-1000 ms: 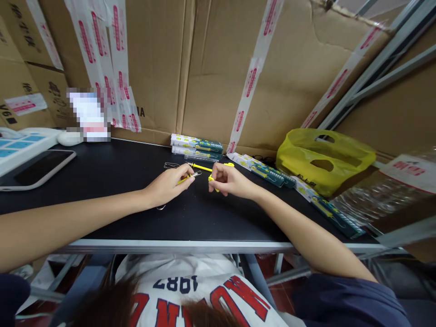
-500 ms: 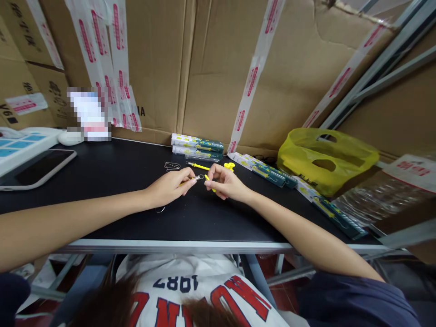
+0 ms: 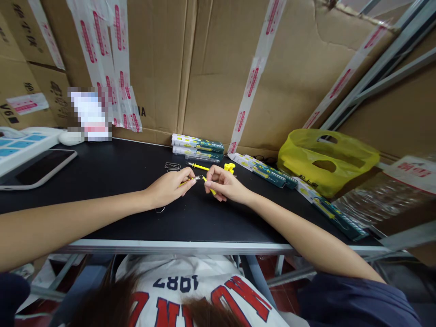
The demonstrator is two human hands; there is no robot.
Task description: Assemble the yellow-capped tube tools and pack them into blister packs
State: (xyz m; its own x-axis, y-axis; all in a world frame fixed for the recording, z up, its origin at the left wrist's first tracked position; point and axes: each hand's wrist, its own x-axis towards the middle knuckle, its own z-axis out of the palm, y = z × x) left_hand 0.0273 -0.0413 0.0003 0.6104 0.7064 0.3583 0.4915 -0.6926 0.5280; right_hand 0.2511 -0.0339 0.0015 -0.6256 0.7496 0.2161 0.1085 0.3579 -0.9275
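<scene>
My left hand [image 3: 168, 185] pinches a thin yellow stick with a metal tip [image 3: 196, 178] that ends in a small wire ring. Close on its right, my right hand [image 3: 227, 184] has its fingers closed on a small yellow plastic piece [image 3: 210, 186]. The piece's upper end meets the ring or lies just beside it; I cannot tell which. Behind the hands lie another yellow stick [image 3: 198, 166] and several yellow plastic parts [image 3: 229, 168]. Bent wire hooks [image 3: 172, 166] rest beyond my left hand, and one curved hook [image 3: 161, 210] shows partly below its wrist.
Printed slim boxes [image 3: 197, 144] are stacked at the back, with more boxes [image 3: 260, 169] along the right. A yellow plastic bag [image 3: 327, 159] and clear packaging [image 3: 361, 200] stand at right. A phone [image 3: 41, 168] lies at left on the black table [image 3: 204, 222]. Cardboard [image 3: 218, 77] walls the back.
My right hand has shifted slightly left, bringing the yellow piece's upper end up to the wire ring. The left hand has stayed almost still.
</scene>
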